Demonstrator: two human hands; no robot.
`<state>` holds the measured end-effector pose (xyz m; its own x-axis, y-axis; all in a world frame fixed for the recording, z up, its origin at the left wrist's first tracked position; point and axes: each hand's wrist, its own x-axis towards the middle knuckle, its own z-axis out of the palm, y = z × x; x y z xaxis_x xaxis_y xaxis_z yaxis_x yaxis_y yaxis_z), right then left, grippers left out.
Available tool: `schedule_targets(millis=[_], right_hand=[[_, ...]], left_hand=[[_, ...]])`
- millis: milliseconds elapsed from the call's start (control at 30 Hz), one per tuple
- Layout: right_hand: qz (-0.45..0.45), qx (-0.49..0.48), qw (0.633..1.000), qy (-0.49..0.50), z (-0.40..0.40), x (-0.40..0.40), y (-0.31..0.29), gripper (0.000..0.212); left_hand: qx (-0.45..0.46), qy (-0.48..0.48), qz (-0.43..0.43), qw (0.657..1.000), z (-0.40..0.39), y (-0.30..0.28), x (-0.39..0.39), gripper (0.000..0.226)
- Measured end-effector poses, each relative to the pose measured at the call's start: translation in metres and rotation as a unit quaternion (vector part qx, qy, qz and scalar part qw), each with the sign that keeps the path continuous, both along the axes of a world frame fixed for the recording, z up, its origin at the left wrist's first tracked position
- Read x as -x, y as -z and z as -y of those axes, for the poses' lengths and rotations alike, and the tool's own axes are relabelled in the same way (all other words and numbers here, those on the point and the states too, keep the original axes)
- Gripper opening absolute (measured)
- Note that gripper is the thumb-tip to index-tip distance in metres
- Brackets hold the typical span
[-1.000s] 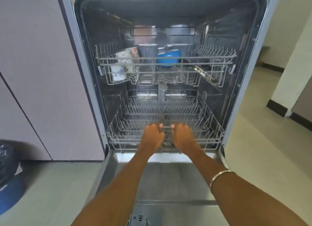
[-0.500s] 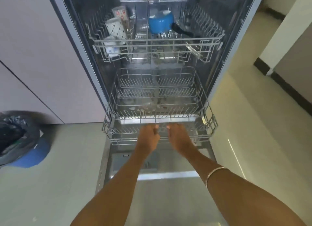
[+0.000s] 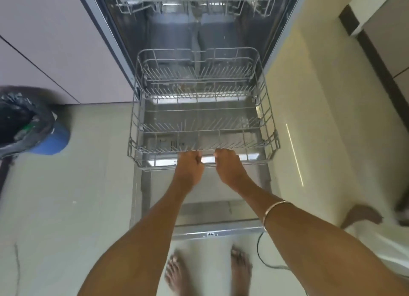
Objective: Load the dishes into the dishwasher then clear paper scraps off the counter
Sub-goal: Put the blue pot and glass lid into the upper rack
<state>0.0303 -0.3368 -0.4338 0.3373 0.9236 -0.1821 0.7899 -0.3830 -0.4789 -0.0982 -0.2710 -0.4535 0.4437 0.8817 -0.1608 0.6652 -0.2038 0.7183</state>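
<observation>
The front rim of the grey wire lower rack [image 3: 200, 109] is gripped by left hand [image 3: 190, 168] and right hand [image 3: 229, 166], fingers curled; bare floor [image 3: 88, 185] lies either side.

Lower rack [image 3: 264, 109]: we see it out over the door [image 3: 219, 213].
Bin [image 3: 24, 120]: left, on floor.
Upper rack [image 3: 192, 1]: above, inside.

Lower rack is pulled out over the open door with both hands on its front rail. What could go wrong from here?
1. The lower rack already reaches far over the door; if the left hand and right hand pull further, it may roll off the door's edge.
2. Bare feet stand just below the door edge, so stepping forward could knock toes or shins.
3. A cable trails on the floor by the right foot, a possible trip.
</observation>
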Motion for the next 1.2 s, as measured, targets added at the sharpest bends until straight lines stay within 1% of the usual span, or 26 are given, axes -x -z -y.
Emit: schedule_targets(millis=[133,233,300,433,567,767,867,933,1000,1067,1200], right_hand=[[-0.002,0.030,0.999,-0.013,0.031,0.011,-0.004,0.027],[-0.026,0.055,0.998,-0.018,0.046,0.017,-0.006,0.029],[-0.042,0.074,0.996,-0.015,0.055,0.020,-0.008,0.029],[-0.044,0.100,0.994,-0.015,0.074,0.026,-0.008,0.025],[-0.062,0.101,0.993,0.010,0.074,0.027,-0.013,0.024],[-0.073,0.117,0.990,0.012,0.071,0.025,-0.016,0.026],[-0.081,0.132,0.988,0.019,0.069,0.025,-0.018,0.027],[-0.086,0.144,0.986,0.022,0.068,0.026,-0.020,0.027],[-0.090,0.152,0.984,0.022,0.068,0.026,-0.023,0.026],[-0.094,0.159,0.983,0.014,0.067,0.026,-0.024,0.025],[-0.121,0.194,0.973,0.014,0.063,0.025,-0.032,0.024]], left_hand=[[0.022,0.021,-0.046,0.998,0.028,-0.009,0.011,0.027],[0.045,0.019,-0.057,0.997,0.045,-0.014,0.019,0.030],[0.053,0.023,-0.066,0.996,0.054,-0.014,0.025,0.027],[0.057,0.024,-0.083,0.995,0.076,-0.014,0.032,0.024],[0.097,0.016,-0.087,0.991,0.079,-0.012,0.033,0.026],[0.129,0.018,-0.096,0.987,0.074,-0.020,0.032,0.032],[0.131,0.021,-0.105,0.986,0.072,-0.020,0.031,0.035],[0.126,0.024,-0.108,0.986,0.073,-0.018,0.032,0.032],[0.111,0.028,-0.120,0.986,0.076,-0.015,0.033,0.026],[0.090,0.034,-0.138,0.986,0.081,-0.013,0.034,0.024],[0.063,0.035,-0.145,0.987,0.090,-0.019,0.039,0.021]])
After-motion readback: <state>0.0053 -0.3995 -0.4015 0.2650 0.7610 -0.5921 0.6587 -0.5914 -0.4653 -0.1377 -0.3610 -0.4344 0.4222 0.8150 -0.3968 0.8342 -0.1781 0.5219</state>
